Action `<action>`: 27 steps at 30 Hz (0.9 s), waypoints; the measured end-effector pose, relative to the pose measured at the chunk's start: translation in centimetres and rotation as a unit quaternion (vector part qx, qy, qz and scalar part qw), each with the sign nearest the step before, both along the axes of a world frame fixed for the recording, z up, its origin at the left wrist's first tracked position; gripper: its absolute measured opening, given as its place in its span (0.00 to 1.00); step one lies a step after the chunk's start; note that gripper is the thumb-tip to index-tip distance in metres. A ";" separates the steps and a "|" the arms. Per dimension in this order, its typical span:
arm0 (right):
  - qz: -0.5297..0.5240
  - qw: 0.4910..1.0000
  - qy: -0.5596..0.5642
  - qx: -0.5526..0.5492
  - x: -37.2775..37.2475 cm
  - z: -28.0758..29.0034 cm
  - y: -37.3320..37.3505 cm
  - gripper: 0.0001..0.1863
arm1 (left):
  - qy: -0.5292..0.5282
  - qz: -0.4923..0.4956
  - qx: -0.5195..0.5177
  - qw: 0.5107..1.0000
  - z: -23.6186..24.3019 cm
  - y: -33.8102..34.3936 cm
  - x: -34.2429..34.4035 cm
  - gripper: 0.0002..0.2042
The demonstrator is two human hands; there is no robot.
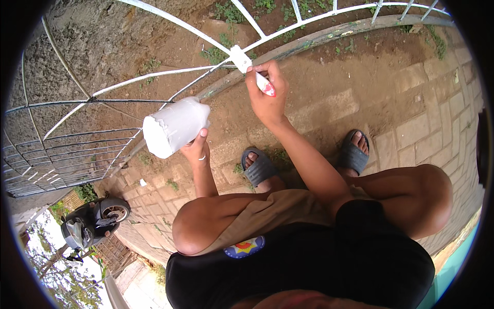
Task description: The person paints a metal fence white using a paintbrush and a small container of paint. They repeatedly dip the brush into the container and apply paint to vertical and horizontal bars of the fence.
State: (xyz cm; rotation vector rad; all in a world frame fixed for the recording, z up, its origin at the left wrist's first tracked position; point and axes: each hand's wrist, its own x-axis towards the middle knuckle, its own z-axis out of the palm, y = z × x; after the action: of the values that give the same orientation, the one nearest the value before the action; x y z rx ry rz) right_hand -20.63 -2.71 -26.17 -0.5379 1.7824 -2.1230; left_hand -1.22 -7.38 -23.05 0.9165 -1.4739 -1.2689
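Note:
My right hand (pixel 268 95) is closed round the handle of a paintbrush (pixel 265 85), whose red-marked end sticks out between the fingers. The brush's white, paint-covered head (pixel 240 58) is against the fence's metal bars (pixel 226 63) where several of them meet. My left hand (pixel 195 148) grips a whitish, translucent cut plastic container (pixel 180 124) from below, tilted on its side with a white end toward the left. What it holds inside cannot be seen. Bars near the brush and to the right are white, while some at the left look dark.
A low concrete kerb (pixel 309 45) runs under the fence, with soil and small weeds behind it. Paving bricks (pixel 411 129) and loose dirt lie around my sandalled feet (pixel 259 167). At the lower left stands a dark motorcycle (pixel 92 221).

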 end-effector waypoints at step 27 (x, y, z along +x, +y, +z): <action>0.023 0.981 0.192 -0.018 3.3 -2.6 0.9 0.09 | 0.020 0.023 -0.023 0.999 0.0 -0.6 0.8 0.48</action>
State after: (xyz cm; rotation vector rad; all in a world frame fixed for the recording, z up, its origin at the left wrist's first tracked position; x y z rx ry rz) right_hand -17.35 -1.83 -28.74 -1.0491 1.9014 -2.1330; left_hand -0.38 -7.95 -23.03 0.8854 -1.4376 -1.2082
